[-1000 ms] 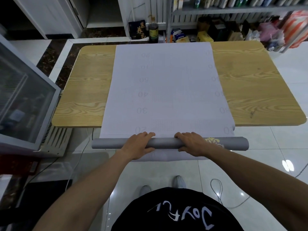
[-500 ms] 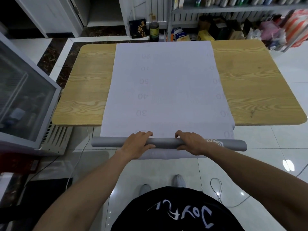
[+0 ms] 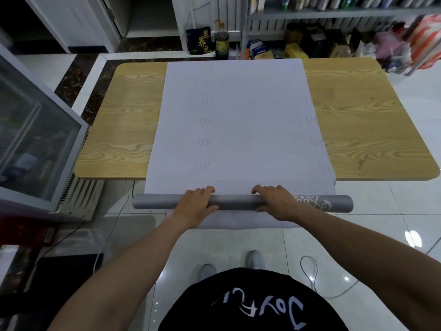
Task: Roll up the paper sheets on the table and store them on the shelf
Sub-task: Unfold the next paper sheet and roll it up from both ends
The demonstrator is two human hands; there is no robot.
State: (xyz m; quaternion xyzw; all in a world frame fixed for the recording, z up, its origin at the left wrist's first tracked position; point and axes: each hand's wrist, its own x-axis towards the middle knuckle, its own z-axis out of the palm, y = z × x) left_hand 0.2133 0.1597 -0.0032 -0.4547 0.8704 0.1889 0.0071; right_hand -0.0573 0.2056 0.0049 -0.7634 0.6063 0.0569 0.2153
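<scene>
A large white paper sheet [image 3: 238,120] with faint mirrored numbers lies across the middle of the wooden table [image 3: 358,130] and hangs over its near edge. Its near end is wound into a grey roll [image 3: 233,201] just in front of the table edge. My left hand [image 3: 194,206] grips the roll left of centre, fingers curled over the top. My right hand [image 3: 274,202] grips it right of centre, beside a pale printed pattern on the roll. A loose flap of paper [image 3: 238,220] hangs below the roll.
A metal shelf [image 3: 334,13] with bottles and boxes stands behind the table. A glass-fronted cabinet [image 3: 31,144] stands at the left. Bags [image 3: 420,41] hang at the far right. Cables [image 3: 310,271] lie on the tiled floor near my feet.
The roll has moved slightly toward the table edge, taking up more sheet; the "20" mark is now wound in. Both hands stay on the roll.
</scene>
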